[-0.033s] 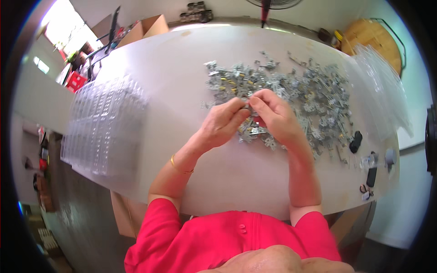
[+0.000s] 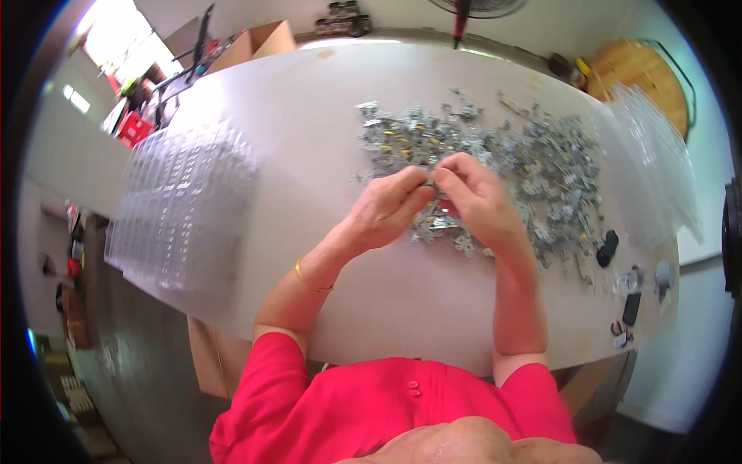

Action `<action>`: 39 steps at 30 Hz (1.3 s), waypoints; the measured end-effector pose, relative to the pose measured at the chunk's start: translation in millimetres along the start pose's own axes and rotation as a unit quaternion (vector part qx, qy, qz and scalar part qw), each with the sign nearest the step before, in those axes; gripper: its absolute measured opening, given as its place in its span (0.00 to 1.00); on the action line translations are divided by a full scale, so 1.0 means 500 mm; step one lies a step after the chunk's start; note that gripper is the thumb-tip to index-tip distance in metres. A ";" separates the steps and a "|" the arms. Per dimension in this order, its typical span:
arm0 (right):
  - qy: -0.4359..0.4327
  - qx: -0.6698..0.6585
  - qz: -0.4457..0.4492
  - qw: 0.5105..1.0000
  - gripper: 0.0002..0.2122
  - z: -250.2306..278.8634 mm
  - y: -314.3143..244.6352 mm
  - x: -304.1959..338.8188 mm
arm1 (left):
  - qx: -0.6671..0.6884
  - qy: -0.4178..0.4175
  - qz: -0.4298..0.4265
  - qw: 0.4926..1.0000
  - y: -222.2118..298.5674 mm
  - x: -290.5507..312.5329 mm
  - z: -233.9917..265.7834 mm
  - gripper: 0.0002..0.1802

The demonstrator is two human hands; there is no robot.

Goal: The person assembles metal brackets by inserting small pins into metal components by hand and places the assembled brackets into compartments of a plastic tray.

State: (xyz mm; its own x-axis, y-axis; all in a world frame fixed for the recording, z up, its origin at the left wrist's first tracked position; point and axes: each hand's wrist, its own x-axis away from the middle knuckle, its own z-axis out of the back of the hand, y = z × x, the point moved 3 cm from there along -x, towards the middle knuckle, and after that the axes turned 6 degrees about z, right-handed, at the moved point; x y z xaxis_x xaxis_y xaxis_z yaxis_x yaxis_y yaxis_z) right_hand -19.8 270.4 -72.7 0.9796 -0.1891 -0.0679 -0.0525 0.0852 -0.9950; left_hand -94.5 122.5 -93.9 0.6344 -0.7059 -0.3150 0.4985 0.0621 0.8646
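Observation:
Over the near side of a heap of small silvery metal parts (image 2: 541,182), my two hands meet fingertip to fingertip. My left hand (image 2: 392,207) is closed in a pinch, thumb against forefinger, and my right hand (image 2: 481,203) pinches from the other side. Between them is a small grey metal part (image 2: 430,180), mostly covered by the fingers, so its exact kind cannot be told. Among the heap lie a few yellowish pieces (image 2: 388,147). Something red shows just under the right fingers.
Clear plastic compartment trays (image 2: 182,209) are stacked on the table's (image 2: 309,116) left. Clear plastic bags (image 2: 649,162) lie at the right edge. Nearer on that side are a black object (image 2: 607,248), a small roll (image 2: 663,277) and small tools (image 2: 621,334). A fan (image 2: 461,19) stands beyond.
The whole view has shifted slightly, so the table and heap appear a little farther right. Both hands keep their pinch at the same place over the heap.

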 end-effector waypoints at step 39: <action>0.187 0.114 0.216 0.952 0.06 0.026 -0.003 0.000 | 0.318 -0.179 0.154 0.918 -0.001 -0.010 0.014 0.22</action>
State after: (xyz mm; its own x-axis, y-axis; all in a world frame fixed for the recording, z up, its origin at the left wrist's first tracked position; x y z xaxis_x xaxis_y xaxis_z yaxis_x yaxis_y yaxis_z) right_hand -17.1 283.2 -70.0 0.7366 -0.4193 -0.5306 -0.3492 0.4361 -0.8294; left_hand -102.1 120.7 -90.1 0.3952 -0.9180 0.0324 -0.1889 -0.0467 0.9809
